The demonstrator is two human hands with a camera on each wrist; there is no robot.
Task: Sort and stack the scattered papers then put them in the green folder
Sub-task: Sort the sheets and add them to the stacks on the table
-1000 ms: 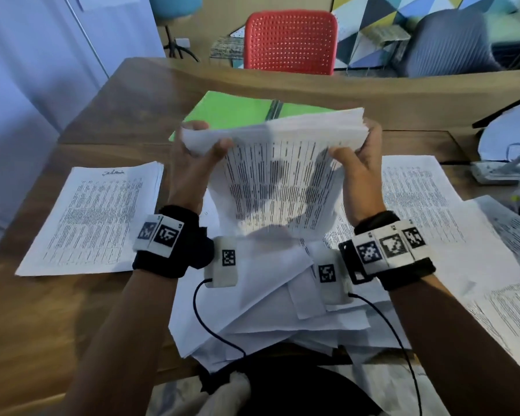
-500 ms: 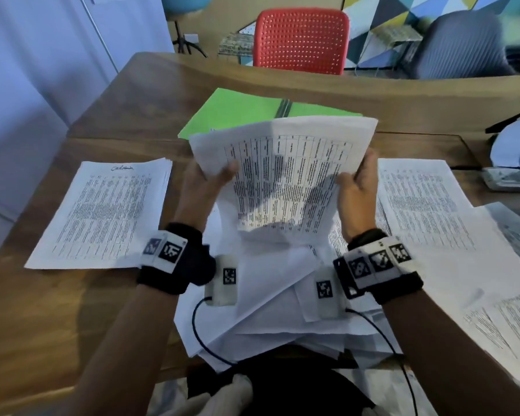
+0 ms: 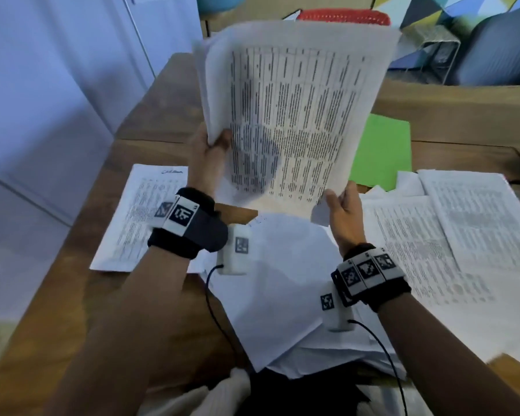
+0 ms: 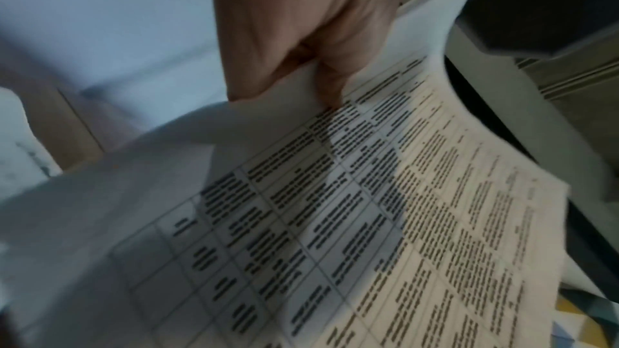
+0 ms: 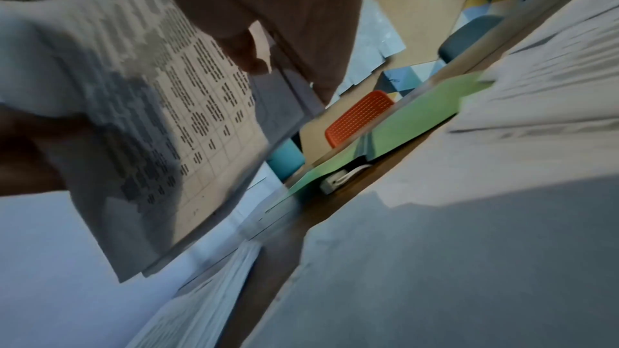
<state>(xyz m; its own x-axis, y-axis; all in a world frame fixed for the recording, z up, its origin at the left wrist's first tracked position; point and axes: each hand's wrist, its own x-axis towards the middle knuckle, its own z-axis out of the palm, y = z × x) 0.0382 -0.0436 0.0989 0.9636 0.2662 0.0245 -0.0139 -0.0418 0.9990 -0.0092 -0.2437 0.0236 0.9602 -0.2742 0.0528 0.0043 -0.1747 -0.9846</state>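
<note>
I hold a stack of printed papers (image 3: 288, 115) upright above the table, tilted slightly right. My left hand (image 3: 216, 142) grips its left edge, thumb on the printed face. My right hand (image 3: 333, 202) pinches its lower right corner. In the left wrist view the thumb (image 4: 328, 83) presses on the top sheet (image 4: 368, 221). The right wrist view shows the thumb (image 5: 247, 57) on the sheet (image 5: 150, 115). The green folder (image 3: 382, 151) lies open on the table behind the stack, partly hidden; it also shows in the right wrist view (image 5: 418, 121).
A printed sheet (image 3: 138, 217) lies at the left on the wooden table (image 3: 81, 295). More printed sheets (image 3: 448, 229) spread at the right. A loose pile of blank-side sheets (image 3: 282, 295) lies near the front edge. A red chair (image 3: 342, 16) stands beyond the table.
The stack has been lifted and turned from lying wide to standing tall. My left hand rose along its left edge, and my right hand dropped to the lower right corner.
</note>
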